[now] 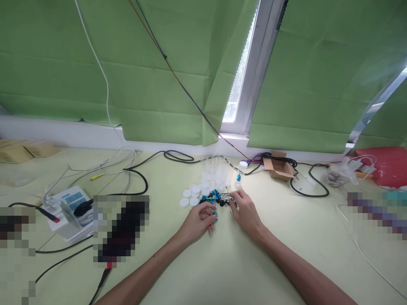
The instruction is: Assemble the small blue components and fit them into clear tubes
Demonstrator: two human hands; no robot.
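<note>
My left hand (200, 218) is closed in a pinch on a small blue part (215, 215) with a thin shaft, held just in front of a pile. The pile (218, 198) is a heap of small blue and black pieces with thin metal pins. At its right side, my right hand (244, 207) has its thumb and fingers curled together by the metal pins; what they hold is too small to make out. Several white round caps (194, 189) lie left of the pile. Behind it stand clear tubes (219, 169). One white-capped container (238, 178) has a blue part inside.
An open cardboard box (281, 169) and black cables (178, 157) lie along the wall. At left is a white device (71, 212) with plugged-in leads. A plastic bag (338, 173) and a red bag (384, 167) are at the far right. Green blinds (159, 84) hang behind the table.
</note>
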